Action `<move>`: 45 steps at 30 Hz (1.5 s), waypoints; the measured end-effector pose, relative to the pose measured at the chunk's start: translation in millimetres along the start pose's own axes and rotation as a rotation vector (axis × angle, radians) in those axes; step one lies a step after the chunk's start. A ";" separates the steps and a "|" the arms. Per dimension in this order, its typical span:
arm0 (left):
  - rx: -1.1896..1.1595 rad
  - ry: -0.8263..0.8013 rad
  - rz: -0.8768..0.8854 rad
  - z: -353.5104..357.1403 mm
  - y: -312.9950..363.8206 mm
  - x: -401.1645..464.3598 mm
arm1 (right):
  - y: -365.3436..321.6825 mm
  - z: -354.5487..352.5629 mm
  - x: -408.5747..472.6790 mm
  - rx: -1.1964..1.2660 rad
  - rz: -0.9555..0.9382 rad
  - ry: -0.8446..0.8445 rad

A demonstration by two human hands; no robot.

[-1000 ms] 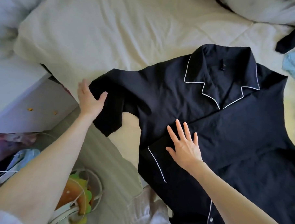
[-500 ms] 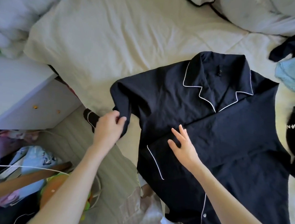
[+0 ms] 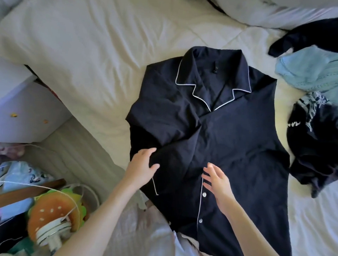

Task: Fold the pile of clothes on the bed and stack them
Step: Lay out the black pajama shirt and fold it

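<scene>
Dark navy pajama shirt [image 3: 231,142] lay face up on the cream bed [image 3: 94,53], collar at the far end, hem toward the near edge. White piping ran along the notched collar, the front placket and a pocket edge at near left; two white buttons showed on the placket. The left sleeve was folded inward across the chest, leaving a bunched diagonal crease over the left half; the right side lay flat with a straight edge.

Left hand [image 3: 141,169] rested on the folded sleeve end at the shirt's near-left part, fingers loosely curved with the thumb over the cloth, touching it; a real pinch could not be told. Right hand [image 3: 218,182] was over the placket just beside the upper button, fingers spread and straight, slightly blurred, contact with the cloth unclear.

Unfolded clothes sat at the right of the bed: a light blue knit [image 3: 312,70] far right, a black garment [image 3: 318,144] with white lettering nearer, another dark piece [image 3: 311,39] beyond. A burger-shaped plush [image 3: 52,213] lay off the bed at near left.
</scene>
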State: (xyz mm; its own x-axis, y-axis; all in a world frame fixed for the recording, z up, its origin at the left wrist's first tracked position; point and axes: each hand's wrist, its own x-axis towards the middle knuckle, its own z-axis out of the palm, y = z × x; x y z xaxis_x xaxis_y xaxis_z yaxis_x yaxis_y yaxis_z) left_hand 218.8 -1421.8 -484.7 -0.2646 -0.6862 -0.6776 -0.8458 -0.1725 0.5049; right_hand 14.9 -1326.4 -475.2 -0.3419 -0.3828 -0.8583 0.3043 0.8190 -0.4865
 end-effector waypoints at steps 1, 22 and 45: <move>-0.014 -0.033 -0.049 9.4 -9.3 -3.6 | 3.3 1.4 2.4 -0.045 -0.009 -0.020; -0.222 -0.343 0.200 91.0 138.5 -20.5 | 37.6 -106.4 7.0 0.197 0.088 0.046; 0.042 -0.050 0.331 119.0 93.5 -32.8 | 31.4 -92.6 28.8 0.149 0.322 0.091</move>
State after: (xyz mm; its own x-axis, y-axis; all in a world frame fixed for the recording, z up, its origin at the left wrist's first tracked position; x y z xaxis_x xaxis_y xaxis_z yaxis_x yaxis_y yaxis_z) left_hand 93.2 -1331.3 -478.9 -0.5492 -0.6645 -0.5067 -0.7285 0.0836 0.6799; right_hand -67.7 -1272.2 -500.1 -0.2832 -0.0705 -0.9565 0.5334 0.8172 -0.2182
